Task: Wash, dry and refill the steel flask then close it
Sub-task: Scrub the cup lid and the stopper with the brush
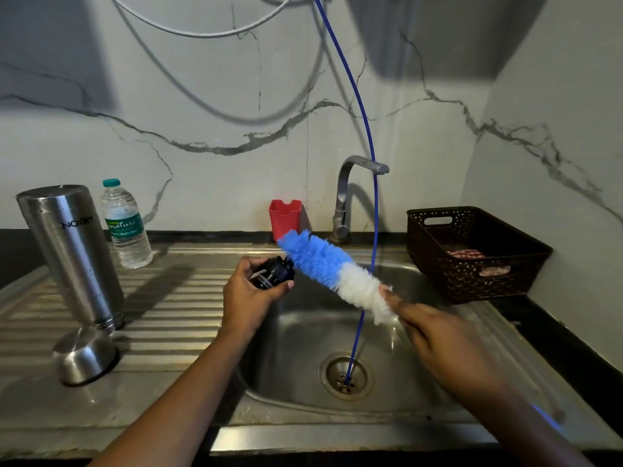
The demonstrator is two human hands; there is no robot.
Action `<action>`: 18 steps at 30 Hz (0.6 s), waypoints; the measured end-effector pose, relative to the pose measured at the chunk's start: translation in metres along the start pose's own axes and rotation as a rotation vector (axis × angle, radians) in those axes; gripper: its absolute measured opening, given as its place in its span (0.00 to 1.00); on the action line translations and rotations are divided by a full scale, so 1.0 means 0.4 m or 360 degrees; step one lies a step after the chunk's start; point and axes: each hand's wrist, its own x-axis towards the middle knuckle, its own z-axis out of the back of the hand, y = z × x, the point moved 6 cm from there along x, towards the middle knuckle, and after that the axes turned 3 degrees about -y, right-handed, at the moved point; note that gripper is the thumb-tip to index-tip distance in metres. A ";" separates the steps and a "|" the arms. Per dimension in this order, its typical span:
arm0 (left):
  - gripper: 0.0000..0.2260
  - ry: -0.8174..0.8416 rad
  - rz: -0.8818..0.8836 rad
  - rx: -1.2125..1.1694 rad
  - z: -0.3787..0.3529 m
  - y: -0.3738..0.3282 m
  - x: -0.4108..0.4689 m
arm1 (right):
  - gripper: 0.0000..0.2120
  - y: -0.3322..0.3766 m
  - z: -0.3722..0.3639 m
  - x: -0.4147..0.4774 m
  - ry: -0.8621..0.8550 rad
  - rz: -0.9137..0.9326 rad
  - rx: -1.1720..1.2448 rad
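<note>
The left hand (247, 298) clasps the black stopper (273, 273), the right hand (438, 338) pinches the brush (323, 261); the basket (472, 281) holds cloth (465, 254).

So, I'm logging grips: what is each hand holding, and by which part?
Left hand grips the black stopper round its sides; right hand holds the bottle brush by its handle, just below the white bristles.

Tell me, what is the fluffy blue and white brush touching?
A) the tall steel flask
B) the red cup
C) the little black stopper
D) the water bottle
C: the brush, gripped by the right hand, has its blue tip against the black stopper held in the left hand above the sink; the steel flask stands apart.
</note>
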 end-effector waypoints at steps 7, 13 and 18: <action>0.21 -0.0024 -0.0033 0.0045 0.005 -0.004 -0.003 | 0.27 0.028 -0.005 0.015 0.0128 0.0124 -0.0197; 0.23 0.0056 -0.0040 0.0089 -0.016 -0.009 -0.013 | 0.28 0.047 -0.014 0.047 0.0188 0.0107 -0.0423; 0.22 0.0067 -0.0032 0.0047 -0.005 -0.009 -0.011 | 0.26 0.025 -0.012 0.019 0.0286 0.0102 -0.0466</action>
